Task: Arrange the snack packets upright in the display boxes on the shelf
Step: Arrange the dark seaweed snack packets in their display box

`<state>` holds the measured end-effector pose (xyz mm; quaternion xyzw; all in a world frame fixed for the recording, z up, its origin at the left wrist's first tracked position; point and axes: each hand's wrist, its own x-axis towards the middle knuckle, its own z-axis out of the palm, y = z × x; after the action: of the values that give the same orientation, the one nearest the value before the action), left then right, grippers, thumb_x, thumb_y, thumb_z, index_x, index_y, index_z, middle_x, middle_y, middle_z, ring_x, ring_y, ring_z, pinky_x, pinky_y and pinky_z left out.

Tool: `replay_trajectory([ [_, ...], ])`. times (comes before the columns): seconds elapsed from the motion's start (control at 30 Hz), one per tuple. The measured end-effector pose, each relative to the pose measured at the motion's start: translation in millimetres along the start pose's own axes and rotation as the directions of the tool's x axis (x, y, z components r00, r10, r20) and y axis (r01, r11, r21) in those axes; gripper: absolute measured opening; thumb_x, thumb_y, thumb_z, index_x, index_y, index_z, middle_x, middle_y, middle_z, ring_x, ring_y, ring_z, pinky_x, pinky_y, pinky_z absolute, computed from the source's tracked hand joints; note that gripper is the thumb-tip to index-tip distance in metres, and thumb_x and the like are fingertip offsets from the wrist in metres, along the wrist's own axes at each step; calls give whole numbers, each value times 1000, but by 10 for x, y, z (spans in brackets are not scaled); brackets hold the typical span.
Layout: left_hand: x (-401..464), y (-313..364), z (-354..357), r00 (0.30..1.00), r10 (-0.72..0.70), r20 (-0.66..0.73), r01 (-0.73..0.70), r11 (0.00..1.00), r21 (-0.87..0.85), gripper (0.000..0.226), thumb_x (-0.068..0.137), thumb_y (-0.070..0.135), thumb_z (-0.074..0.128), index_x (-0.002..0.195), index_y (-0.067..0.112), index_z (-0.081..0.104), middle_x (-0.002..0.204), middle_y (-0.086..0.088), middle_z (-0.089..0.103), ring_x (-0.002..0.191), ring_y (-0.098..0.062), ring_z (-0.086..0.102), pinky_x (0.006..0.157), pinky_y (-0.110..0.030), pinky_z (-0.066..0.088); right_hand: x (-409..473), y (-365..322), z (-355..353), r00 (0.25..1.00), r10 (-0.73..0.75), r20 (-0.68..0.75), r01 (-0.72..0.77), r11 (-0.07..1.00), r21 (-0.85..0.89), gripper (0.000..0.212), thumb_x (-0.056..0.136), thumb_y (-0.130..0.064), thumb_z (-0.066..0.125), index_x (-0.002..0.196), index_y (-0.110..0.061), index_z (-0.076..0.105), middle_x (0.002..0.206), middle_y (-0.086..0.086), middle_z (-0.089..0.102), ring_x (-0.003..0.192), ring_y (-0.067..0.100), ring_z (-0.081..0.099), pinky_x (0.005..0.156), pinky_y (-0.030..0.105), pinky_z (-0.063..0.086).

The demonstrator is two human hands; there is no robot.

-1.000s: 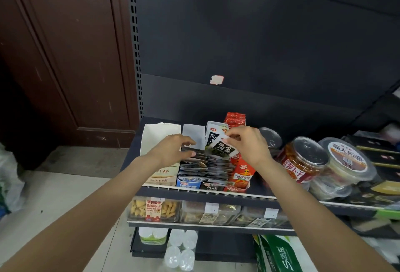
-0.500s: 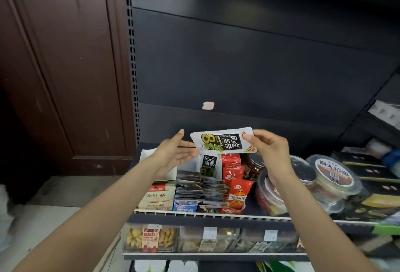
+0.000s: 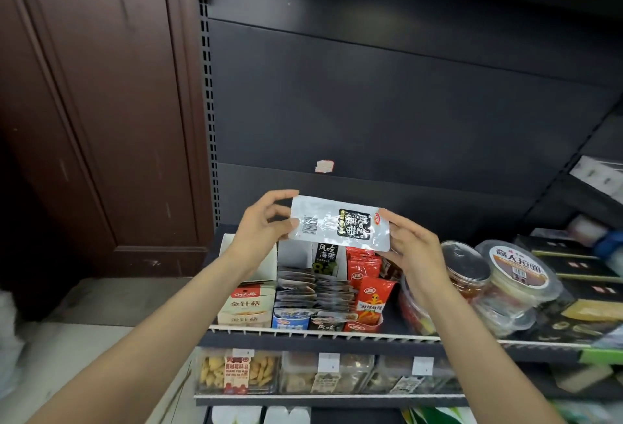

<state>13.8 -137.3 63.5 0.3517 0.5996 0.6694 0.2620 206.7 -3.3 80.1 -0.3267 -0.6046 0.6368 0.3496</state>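
On the shelf (image 3: 320, 336), the middle display box (image 3: 315, 317) already holds a packed row of dark packets; the red box (image 3: 367, 305) looks partly filled. 1 silver packet (image 3: 340, 223) remains unplaced above them, lying sideways, pinched at its ends by left hand (image 3: 259, 231) and right hand (image 3: 416, 248).

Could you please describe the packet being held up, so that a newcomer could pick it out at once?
Above the top shelf with its display boxes, the left hand and right hand hold one snack packet sideways by its ends. Unlike the boxed packets below, it shows a silvery back with a barcode.
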Motion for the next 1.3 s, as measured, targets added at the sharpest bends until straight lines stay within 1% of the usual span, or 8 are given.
replay_trajectory([
  [0.17,-106,12,-25,986,167,18,-168,976,138,42,88,2,60,121,28,56,89,1,67,80,-12,66,73,-19,50,-84,-13,-24,996,-59,61,65,993,-103,45,86,6,58,116,-26,63,99,-2,72,84,9,70,62,22,56],
  [0.47,-126,-47,-47,988,154,1,-153,979,133,44,88,2,61,125,25,56,90,1,67,84,-15,67,76,-22,53,-99,-15,-44,993,-80,82,90,988,-128,42,87,4,58,114,-28,65,93,-5,74,83,11,70,64,28,58],
  [0.7,-54,-109,-61,996,-66,-59,70,995,68,32,89,6,60,120,14,61,97,-5,71,99,-19,65,80,-22,54,-44,-15,-99,988,-22,154,32,998,-59,37,95,2,42,111,-20,67,104,0,72,96,13,68,71,27,56],
  [0.8,-10,-162,-59,977,-206,-56,206,978,-18,25,88,5,61,113,7,65,110,-12,68,105,-23,64,85,-24,53,7,2,-121,983,-94,158,120,979,-165,31,91,3,53,103,-20,70,100,-4,73,92,9,68,64,22,55],
  [0.93,55,-194,21,952,-303,-44,295,946,-136,20,94,1,50,109,-4,62,103,-17,67,90,-21,68,76,-17,55,172,78,-113,958,-278,71,281,861,-424,16,83,-14,67,85,-30,72,103,-12,68,97,1,62,80,21,50],
  [1.03,105,-317,65,967,-247,-63,253,958,137,27,98,7,41,119,0,56,95,-9,67,85,-20,67,75,-19,53,266,139,-88,947,-319,37,278,759,-589,8,86,-22,65,84,-25,73,89,-8,72,80,-2,65,72,18,51],
  [1.13,109,-514,-5,987,-94,129,-29,686,727,43,93,26,56,133,13,49,119,-3,61,105,-15,59,91,-23,44,355,212,-80,932,-354,83,281,557,-782,14,88,-25,62,93,-17,73,89,-3,72,82,10,66,76,30,53],
  [1.3,117,-669,-88,902,-252,351,-207,462,862,71,83,51,61,143,23,36,147,3,39,134,-15,36,108,-26,29,435,291,32,922,-327,208,293,236,-927,20,91,-29,58,104,-21,70,99,-1,70,87,17,65,69,27,47],
])
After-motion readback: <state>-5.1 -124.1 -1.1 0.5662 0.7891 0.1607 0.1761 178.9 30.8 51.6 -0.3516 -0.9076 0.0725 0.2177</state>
